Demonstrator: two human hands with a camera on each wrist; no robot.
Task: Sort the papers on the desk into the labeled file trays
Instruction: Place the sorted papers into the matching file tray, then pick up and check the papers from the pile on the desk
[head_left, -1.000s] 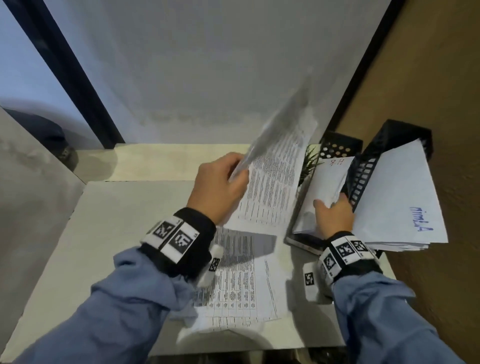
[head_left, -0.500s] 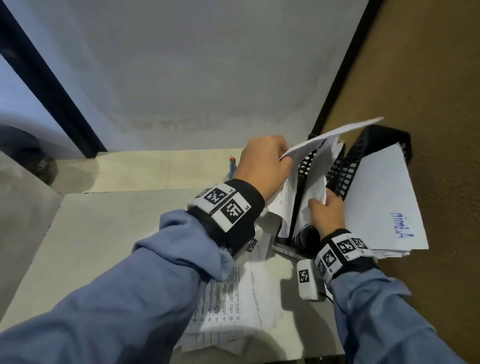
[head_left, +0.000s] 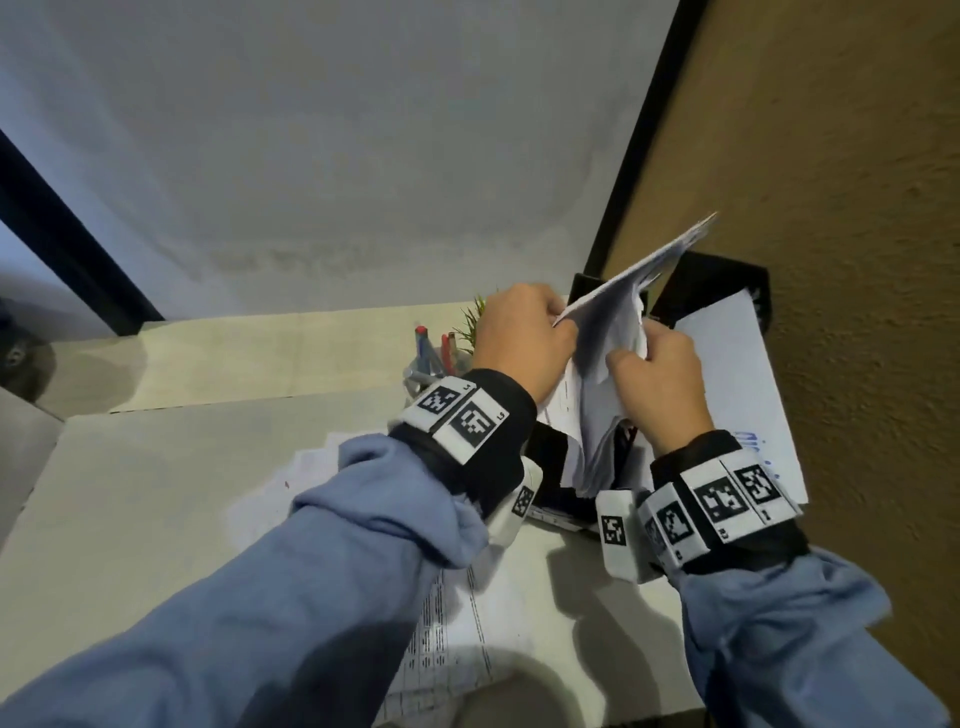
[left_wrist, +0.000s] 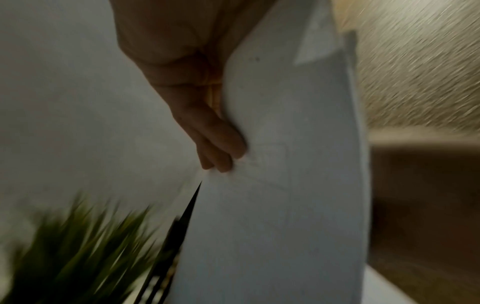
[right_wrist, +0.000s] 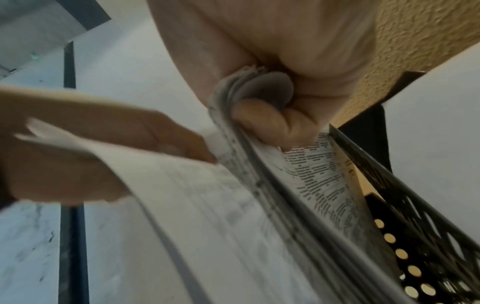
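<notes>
The left hand (head_left: 519, 338) is pinching a loose sheet (head_left: 639, 270) by its near edge and angling it down toward the black file tray (head_left: 711, 280) at the desk's right corner. The right hand (head_left: 660, 384) is gripping the bundle of papers (head_left: 602, 415) already standing in that tray, thumb curled over their top edges, bending them aside to open a gap. More printed papers (head_left: 467, 623) are lying on the desk (head_left: 156, 519) under the left sleeve, not yet sorted.

The risk is lying in that gap — the sheet is held at one edge only, so its free end is likely to flop, catch on the bundle or the tray wall and crumple. If the right hand's grip is slipping, the bent papers could spring back and shut the sheet out — or fold it. The plant (head_left: 470, 325) and the pens (head_left: 431, 353) are standing just beside the left hand and could be knocked
</notes>
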